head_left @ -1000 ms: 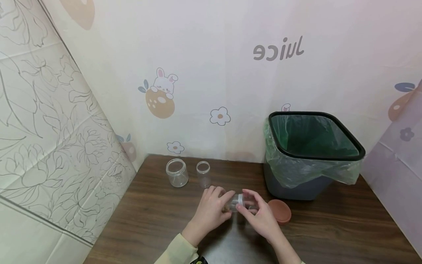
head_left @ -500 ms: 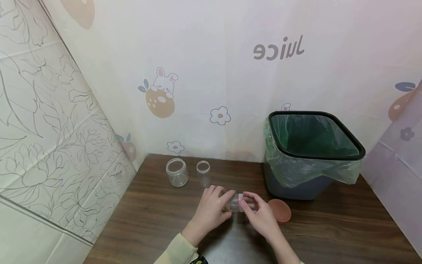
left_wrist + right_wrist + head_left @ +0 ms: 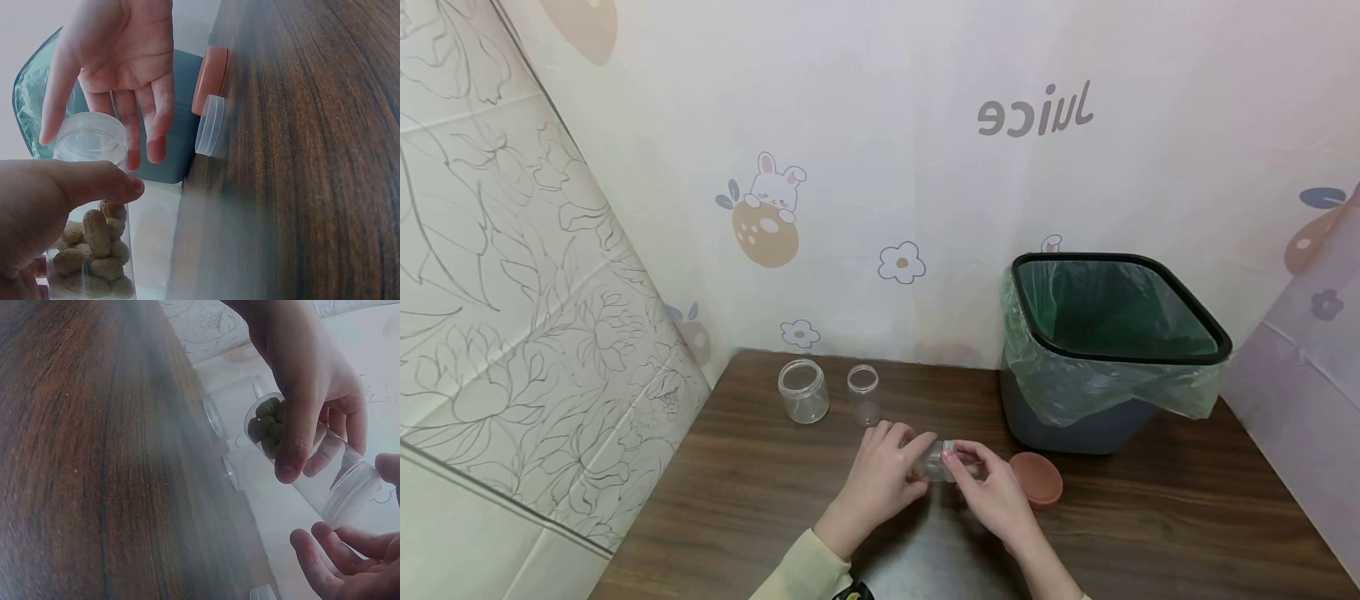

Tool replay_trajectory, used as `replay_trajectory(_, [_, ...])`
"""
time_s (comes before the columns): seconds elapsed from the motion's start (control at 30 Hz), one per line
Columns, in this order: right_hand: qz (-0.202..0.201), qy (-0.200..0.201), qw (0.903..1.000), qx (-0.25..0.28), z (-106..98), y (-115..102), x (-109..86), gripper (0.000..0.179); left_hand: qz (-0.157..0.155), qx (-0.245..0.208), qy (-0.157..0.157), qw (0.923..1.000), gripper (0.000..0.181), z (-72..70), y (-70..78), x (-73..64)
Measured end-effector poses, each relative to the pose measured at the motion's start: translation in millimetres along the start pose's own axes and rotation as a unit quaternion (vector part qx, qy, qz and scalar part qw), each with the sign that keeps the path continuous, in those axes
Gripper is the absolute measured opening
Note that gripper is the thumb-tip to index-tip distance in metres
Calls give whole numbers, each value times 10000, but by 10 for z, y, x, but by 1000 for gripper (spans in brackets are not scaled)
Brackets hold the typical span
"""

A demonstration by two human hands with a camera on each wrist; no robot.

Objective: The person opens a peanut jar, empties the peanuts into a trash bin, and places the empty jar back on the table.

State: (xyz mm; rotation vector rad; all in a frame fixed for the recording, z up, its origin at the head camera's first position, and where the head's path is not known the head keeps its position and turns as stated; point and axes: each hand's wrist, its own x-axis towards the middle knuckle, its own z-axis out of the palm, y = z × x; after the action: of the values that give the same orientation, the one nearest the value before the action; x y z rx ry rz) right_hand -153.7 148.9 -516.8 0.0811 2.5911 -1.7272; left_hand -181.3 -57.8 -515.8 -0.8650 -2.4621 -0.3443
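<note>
A clear plastic jar (image 3: 90, 250), partly filled with unshelled peanuts (image 3: 97, 231), is tipped sideways in front of me. My left hand (image 3: 880, 471) grips its body, thumb across the side and fingers round the far side. At the jar's other end, my right hand (image 3: 988, 492) pinches the clear lid (image 3: 353, 494) between thumb and fingertips. In the left wrist view, a loose clear lid (image 3: 211, 125) lies on the table beside a terracotta-coloured round lid (image 3: 1036, 480); the right hand hides the loose clear one in the head view.
Two uncovered clear jars stand at the back left, one wide jar (image 3: 803, 392) and one narrower jar (image 3: 863, 396). A grey bin (image 3: 1075, 425) with a black rim and green liner stands at the back right of the wooden table (image 3: 1187, 517), near the wall.
My right hand's thumb and fingers have shifted slightly round the jar's lid end. The left hand and the jar have stayed in nearly the same place.
</note>
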Motion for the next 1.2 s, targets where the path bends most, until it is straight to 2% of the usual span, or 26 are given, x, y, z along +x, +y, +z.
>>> replay_trajectory(0.3, [-127, -24, 9999, 97, -14, -23, -25, 54, 7, 31, 10, 10000, 68, 2, 1, -1])
replay_trajectory(0.63, [22, -98, 9999, 126, -22, -35, -3, 45, 11, 9, -35, 10000, 67, -2, -2, -4])
replay_trajectory(0.97, [-89, -107, 9999, 91, -44, -29, 3, 50, -10, -11, -97, 10000, 67, 0, -2, -3])
replay_trajectory(1.2, [23, -216, 9993, 301, -55, -20, 1, 52, -6, -1, -103, 9999, 67, -3, 0, -6])
